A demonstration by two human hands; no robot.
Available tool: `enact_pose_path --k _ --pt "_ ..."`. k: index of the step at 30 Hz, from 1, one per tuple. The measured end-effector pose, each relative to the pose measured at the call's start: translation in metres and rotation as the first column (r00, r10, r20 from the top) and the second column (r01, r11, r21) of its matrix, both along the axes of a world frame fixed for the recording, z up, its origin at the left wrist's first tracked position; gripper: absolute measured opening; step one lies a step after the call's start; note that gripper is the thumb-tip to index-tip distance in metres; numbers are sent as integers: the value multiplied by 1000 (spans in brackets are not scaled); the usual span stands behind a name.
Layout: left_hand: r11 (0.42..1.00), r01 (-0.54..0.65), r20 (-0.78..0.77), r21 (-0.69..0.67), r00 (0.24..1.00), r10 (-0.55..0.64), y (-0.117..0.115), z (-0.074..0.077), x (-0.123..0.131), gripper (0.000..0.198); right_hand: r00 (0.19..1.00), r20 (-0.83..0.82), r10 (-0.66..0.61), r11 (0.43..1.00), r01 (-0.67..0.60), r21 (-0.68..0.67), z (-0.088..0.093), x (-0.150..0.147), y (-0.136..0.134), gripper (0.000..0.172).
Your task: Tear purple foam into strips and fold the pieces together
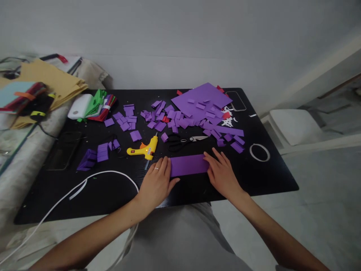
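A purple paper strip (pixel 188 165) lies flat on the black table in front of me. My left hand (pixel 158 178), with a ring on one finger, rests on the strip's left end, its fingers laid out and thumb apart. On the right end lie the fingertips of my right hand (pixel 221 171), the fingers spread. Just beyond my left hand is a yellow glue gun (pixel 146 148). Scissors (pixel 187 141) with dark handles lie behind the strip. Many small folded purple paper pieces (pixel 175 118) are scattered farther back.
A large purple sheet (pixel 204 96) lies at the back right of the table (pixel 113 199). A white ring (pixel 259 152) sits near the right edge. The white cord (pixel 93 175) curves across the front left. Coloured paper bundles (pixel 98 107) lie back left; a white stool (pixel 289 124) stands right.
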State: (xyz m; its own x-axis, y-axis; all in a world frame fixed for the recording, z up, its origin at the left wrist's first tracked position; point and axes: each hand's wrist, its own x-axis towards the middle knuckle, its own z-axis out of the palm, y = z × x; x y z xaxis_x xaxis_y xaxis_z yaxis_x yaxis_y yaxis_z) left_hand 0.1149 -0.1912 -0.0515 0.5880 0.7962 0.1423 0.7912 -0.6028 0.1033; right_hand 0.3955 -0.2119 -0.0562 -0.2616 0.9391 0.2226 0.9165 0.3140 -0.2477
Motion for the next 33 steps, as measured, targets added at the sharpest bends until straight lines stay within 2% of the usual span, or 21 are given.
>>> enact_pose_path --k 3,7,10,14,22,27,33 --pt "1000 -4 -15 4 1000 4 -2 0 1 70 997 -37 68 998 -68 -2 2 -25 5 51" --pt "1000 -9 -34 -7 999 9 -2 0 0 68 957 -106 268 963 -271 -11 3 -68 11 43" --pt "1000 -18 -17 -26 1000 18 -2 1 -3 66 953 -122 276 960 -280 -12 -1 -82 12 37" --pt "1000 -16 -30 -12 999 16 -3 2 -4 64 969 -130 210 978 -210 11 -4 -70 9 32" --pt "1000 -12 -28 11 1000 12 -1 2 0 68 997 -69 -19 995 25 92 -3 -10 3 26" --pt "999 -7 -64 31 998 9 0 3 1 69 999 -48 -15 993 20 115 -3 -2 5 25" --pt "998 -12 -129 61 991 20 -1 5 -13 71 998 -55 -5 991 12 135 -6 -3 6 25"
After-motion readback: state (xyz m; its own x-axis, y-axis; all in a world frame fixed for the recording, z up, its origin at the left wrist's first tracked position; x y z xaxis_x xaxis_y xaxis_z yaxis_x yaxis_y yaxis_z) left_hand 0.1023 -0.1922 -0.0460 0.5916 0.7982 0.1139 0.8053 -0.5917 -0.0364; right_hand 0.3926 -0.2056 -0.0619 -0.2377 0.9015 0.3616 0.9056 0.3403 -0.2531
